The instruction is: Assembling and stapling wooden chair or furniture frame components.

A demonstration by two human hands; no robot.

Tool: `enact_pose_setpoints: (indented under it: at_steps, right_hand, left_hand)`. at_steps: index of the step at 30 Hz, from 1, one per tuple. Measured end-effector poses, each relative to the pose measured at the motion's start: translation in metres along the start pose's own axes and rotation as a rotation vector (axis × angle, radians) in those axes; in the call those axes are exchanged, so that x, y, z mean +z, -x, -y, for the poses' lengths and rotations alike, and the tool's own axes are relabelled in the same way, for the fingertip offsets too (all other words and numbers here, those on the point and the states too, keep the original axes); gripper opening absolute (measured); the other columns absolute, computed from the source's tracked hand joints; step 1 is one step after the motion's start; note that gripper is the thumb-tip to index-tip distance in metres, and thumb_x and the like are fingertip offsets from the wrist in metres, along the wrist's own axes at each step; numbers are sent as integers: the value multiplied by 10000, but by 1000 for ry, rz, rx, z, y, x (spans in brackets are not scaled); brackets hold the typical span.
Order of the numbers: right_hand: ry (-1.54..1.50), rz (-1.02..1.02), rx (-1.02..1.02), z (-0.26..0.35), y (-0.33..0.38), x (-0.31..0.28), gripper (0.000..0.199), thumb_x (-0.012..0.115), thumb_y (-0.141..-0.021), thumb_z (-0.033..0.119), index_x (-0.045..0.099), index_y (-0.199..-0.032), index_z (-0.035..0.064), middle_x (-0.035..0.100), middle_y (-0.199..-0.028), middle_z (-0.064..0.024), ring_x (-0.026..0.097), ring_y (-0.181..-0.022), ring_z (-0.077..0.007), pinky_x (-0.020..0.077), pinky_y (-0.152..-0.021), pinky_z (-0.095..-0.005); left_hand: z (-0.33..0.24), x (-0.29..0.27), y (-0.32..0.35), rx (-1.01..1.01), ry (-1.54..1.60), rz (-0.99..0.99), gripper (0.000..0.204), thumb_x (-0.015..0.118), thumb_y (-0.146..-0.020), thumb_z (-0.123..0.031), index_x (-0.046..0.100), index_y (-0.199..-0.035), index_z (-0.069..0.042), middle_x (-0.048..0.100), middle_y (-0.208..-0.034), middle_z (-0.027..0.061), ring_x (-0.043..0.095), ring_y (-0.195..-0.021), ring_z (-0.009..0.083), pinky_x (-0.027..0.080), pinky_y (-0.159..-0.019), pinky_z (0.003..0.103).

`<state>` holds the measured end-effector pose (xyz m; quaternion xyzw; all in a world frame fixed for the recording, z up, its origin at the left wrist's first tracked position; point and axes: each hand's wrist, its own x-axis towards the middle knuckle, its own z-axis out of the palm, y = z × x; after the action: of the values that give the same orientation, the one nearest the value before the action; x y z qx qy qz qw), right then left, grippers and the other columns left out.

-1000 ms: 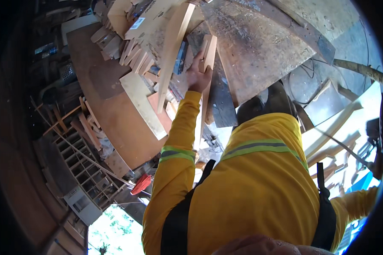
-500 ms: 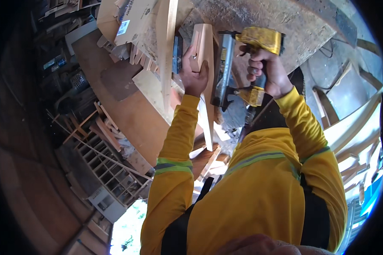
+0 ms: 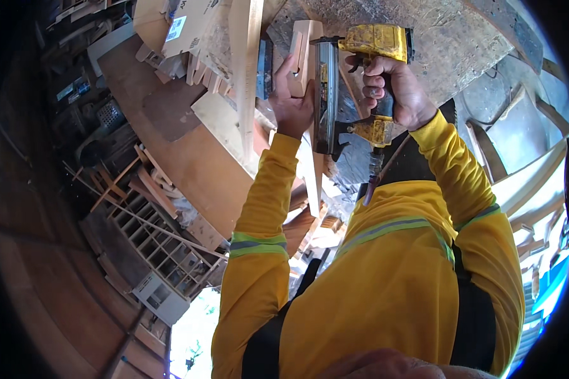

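Observation:
My right hand (image 3: pixel 401 95) is closed around the grip of a yellow and black air nail gun (image 3: pixel 374 42), a finger near its trigger. The gun's long metal magazine runs toward me. Its nose is close against the right side of a pale wooden piece (image 3: pixel 308 45); whether they touch I cannot tell. My left hand (image 3: pixel 291 108) grips that piece from its near end, thumb and fingers along its sides. The piece has a slot or joint line along it. An air hose fitting (image 3: pixel 375 163) hangs from the gun's near end.
A long wooden board (image 3: pixel 245 69) stands left of my left hand. Behind is a worn workbench top (image 3: pixel 436 54). A cardboard box (image 3: pixel 195 28), wood offcuts (image 3: pixel 205 76) and a brown panel (image 3: pixel 177 151) lie to the left. Curved wooden parts (image 3: pixel 531 177) are stacked at right.
The nail gun has moved slightly left and away from me, bringing its nose up to the wooden piece. My left hand still grips the piece, which sits a little farther off.

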<state>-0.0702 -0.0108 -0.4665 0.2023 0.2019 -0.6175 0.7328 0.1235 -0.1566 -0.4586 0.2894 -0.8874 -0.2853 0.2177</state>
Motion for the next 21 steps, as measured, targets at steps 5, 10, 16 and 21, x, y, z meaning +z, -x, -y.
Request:
enact_pose_setpoints:
  at_steps: [5, 10, 16, 21]
  right_hand:
    - [8, 7, -38, 0, 1, 2, 342, 555, -901, 147, 593, -1220, 27, 397, -623, 89, 377, -520, -52, 363, -529, -235]
    - [24, 13, -32, 1, 2, 3, 339, 556, -906, 152, 596, -1219, 31, 406, -621, 88, 393, -522, -50, 366, -528, -232]
    - [19, -15, -14, -1, 3, 3, 331, 555, -906, 151, 599, -1214, 40, 406, -619, 88, 392, -517, -50, 373, -530, -235]
    - [33, 15, -16, -2, 0, 0, 320, 554, -903, 149, 600, -1202, 46, 398, -620, 90, 383, -510, -49, 378, -535, -238]
  left_hand:
    - [-1, -1, 1, -24, 36, -1, 616, 760, -841, -5, 504, -1402, -23, 654, -1305, 215, 661, -1190, 336, 523, -993, 361]
    - [0, 0, 0, 20, 47, -17, 611, 757, -844, -7, 503, -1400, -16, 661, -1290, 220, 672, -1172, 338, 534, -973, 356]
    - [2, -1, 0, 43, 34, -15, 613, 760, -845, -18, 500, -1400, -9, 661, -1295, 214, 669, -1176, 335, 527, -983, 354]
    - [7, 0, 1, 69, 43, -11, 603, 761, -850, -40, 503, -1394, -9, 651, -1313, 208, 665, -1179, 338, 524, -984, 357]
